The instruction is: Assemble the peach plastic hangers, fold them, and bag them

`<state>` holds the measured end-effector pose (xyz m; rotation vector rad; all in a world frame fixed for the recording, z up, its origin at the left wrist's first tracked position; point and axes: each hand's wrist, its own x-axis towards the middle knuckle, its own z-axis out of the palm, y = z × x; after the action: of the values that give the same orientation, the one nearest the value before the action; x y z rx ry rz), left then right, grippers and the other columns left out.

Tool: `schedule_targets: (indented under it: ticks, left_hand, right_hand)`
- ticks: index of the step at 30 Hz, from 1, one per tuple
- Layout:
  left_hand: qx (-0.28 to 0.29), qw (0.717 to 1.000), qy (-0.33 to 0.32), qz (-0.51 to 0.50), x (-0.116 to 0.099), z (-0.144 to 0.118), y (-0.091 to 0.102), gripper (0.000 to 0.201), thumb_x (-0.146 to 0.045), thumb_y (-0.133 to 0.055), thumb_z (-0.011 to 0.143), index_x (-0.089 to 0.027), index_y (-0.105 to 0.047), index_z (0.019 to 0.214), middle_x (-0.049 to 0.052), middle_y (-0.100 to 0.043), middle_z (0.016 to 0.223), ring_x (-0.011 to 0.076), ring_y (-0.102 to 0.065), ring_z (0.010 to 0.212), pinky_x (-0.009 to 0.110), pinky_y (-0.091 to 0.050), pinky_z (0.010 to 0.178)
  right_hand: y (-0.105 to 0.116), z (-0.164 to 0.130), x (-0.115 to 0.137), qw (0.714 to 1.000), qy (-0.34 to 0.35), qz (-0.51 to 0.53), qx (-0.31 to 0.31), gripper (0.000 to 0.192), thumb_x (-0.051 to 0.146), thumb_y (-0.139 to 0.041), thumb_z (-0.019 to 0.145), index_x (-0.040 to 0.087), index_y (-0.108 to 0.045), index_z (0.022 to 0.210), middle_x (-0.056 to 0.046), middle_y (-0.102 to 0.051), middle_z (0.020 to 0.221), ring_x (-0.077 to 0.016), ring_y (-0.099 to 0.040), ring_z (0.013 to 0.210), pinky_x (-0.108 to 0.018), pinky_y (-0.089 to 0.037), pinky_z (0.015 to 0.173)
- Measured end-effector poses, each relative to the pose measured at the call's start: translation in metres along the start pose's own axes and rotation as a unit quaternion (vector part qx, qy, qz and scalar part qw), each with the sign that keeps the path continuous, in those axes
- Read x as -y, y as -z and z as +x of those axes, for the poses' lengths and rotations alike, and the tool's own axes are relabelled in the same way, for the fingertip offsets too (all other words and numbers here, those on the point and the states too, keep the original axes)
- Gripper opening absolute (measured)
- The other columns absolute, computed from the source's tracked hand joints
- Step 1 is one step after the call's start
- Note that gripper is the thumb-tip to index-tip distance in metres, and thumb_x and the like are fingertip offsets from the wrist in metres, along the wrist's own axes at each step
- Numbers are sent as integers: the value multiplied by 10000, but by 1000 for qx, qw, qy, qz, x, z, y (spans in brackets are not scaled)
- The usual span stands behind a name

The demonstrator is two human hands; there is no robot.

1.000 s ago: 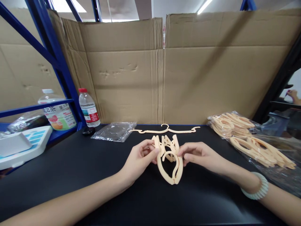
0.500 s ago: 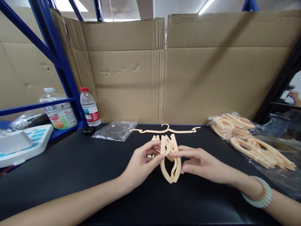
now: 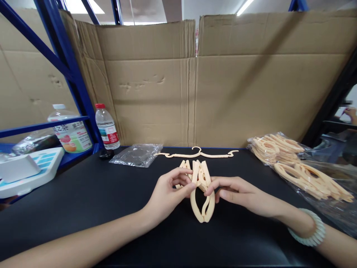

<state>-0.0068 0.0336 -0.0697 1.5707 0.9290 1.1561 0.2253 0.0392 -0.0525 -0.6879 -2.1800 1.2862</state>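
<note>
Your left hand point(image 3: 167, 191) comes in from the lower left, its grip closed on the folded hanger point(image 3: 202, 191): thumb and forefinger pinch the hanger's upper left edge, and the other fingers curl behind it. The hanger is a pale peach plastic piece folded into a narrow loop. It stands nearly upright between your two hands, with its lower tip on or just above the black bench point(image 3: 83, 201); the view does not settle which. Your right hand point(image 3: 232, 191) meets it from the other side, its grip also shut on the hanger, fingertips pressed to the upper right edge just beside your left thumb. A pale beaded bracelet point(image 3: 308, 232) sits on your right wrist.

Around the work, from the left: a white tray point(image 3: 26, 173) on the blue shelf, a large tea bottle point(image 3: 71, 134), a red-capped water bottle point(image 3: 107, 128), and a clear empty bag point(image 3: 136, 154) lying flat. Behind your hands, an unfolded hanger point(image 3: 196, 153) lies stretched along the foot of the cardboard wall point(image 3: 223, 93). To the right, well apart from your grip, is a pile of bagged hangers point(image 3: 295, 163).
</note>
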Motion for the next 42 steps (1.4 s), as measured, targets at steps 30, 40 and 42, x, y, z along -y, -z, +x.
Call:
schedule_targets:
  ticks: [30, 40, 42]
  left_hand:
    - [180, 865, -110, 455, 2, -10, 11, 599, -436, -507, 877, -363, -289, 1430, 54, -259, 1528, 363, -181, 1395, 675, -82, 1067]
    - [206, 853, -116, 465, -1, -10, 14, 563, -479, -515, 865, -347, -377, 1394, 73, -281, 1517, 383, -194, 1388, 667, -93, 1068]
    - [205, 854, -116, 464, 0, -10, 14, 558, -482, -510, 867, -347, -379, 1393, 73, -281, 1517, 382, -194, 1389, 667, -98, 1067]
  right_hand:
    - [26, 2, -41, 947, -85, -249, -185, 430, 505, -484, 864, 237, -600, 1179, -81, -604, 1109, -255, -534, 1047, -452, -413, 944]
    - [19, -2, -35, 896, -79, -427, -98, 546, 539, -452, 880, 262, -456, 1350, -74, -466, 982, -230, -471, 917, -439, -417, 871]
    - [18, -1, -36, 887, -80, -447, -89, 561, 545, -443, 882, 266, -432, 1369, -72, -462, 970, -231, -468, 903, -438, -419, 849]
